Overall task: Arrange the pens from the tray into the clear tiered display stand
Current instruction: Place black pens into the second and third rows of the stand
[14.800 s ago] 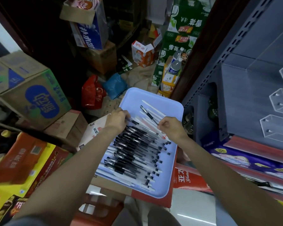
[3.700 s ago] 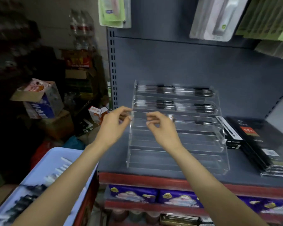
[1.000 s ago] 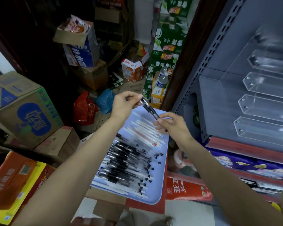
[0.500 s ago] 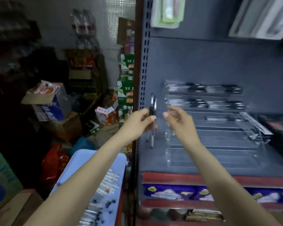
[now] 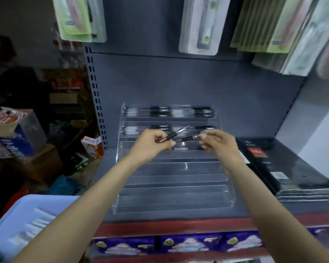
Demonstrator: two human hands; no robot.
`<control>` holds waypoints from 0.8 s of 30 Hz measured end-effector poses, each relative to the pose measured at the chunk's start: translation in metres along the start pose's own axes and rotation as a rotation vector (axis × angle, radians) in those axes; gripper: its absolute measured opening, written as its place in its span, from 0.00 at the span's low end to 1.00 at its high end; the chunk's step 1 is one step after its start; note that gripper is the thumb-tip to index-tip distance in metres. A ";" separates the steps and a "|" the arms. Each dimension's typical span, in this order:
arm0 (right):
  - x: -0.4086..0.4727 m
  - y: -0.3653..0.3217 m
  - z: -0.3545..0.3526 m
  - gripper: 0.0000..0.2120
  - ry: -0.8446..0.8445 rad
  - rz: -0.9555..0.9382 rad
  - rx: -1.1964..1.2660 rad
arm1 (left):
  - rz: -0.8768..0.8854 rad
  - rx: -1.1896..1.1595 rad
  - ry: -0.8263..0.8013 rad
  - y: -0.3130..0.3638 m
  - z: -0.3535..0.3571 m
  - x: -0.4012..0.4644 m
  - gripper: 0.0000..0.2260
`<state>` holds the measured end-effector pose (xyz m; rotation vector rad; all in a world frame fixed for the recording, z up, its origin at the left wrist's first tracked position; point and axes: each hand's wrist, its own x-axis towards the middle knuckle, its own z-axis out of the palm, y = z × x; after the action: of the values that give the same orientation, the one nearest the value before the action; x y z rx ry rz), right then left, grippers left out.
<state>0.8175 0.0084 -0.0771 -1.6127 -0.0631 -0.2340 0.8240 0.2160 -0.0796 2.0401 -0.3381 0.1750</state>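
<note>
The clear tiered display stand sits on the grey shelf. Its top two tiers hold rows of pens, and a few lie in the third tier behind my hands. My left hand pinches one black-grip pen that slants up to the right. My right hand pinches the clear end of a second pen, which reaches left toward my left thumb. Both hands hover over the stand's third tier. The light blue tray with blurred pens shows at the lower left.
Black boxes lie on the shelf right of the stand. Packaged goods hang from the back panel above. Cardboard boxes and clutter fill the floor at left. Purple packs sit on the shelf below.
My view has swung right from the tray onto the stand. Both hands have moved over the third tier, and the pens held upright by my left hand are now split, one per hand.
</note>
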 end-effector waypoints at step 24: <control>0.036 0.034 -0.049 0.27 0.035 0.073 -0.340 | -0.074 0.602 0.006 0.003 0.040 0.032 0.06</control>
<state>0.8536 -0.0461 -0.1014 -1.9447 0.0657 -0.2246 0.8524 0.1747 -0.0879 2.6406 -0.2192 0.2605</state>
